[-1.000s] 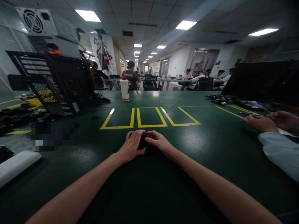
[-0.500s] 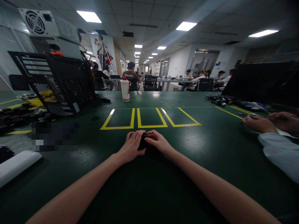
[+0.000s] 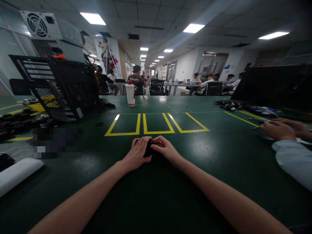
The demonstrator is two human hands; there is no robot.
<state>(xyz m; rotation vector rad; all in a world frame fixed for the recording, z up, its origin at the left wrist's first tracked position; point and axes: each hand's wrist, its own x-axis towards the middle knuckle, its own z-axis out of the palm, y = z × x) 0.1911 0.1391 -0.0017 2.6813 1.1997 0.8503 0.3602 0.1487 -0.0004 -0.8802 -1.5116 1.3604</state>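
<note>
Both my hands meet over the green table, near the middle of the head view, at a small black block-like object (image 3: 148, 149). My left hand (image 3: 138, 151) is wrapped round it, with the fingers over its top and the thumb at its near side. From the right, the thumb and fingertips of my right hand (image 3: 163, 148) pinch at its edge. Most of the object is hidden by my fingers, and its kind cannot be made out. Just beyond my hands, yellow tape outlines (image 3: 159, 132) mark the table.
At the left stand a black computer case (image 3: 70, 87) with power supplies (image 3: 39, 24) on top, and a white bar-shaped item (image 3: 20, 174). A white cup (image 3: 131, 95) stands further back. At the right, a co-worker's hands (image 3: 279, 129) hold a thin metal tool near cables (image 3: 227, 104).
My hands and the black object stay almost where they were. At the right, the co-worker's hands have shifted slightly to the right.
</note>
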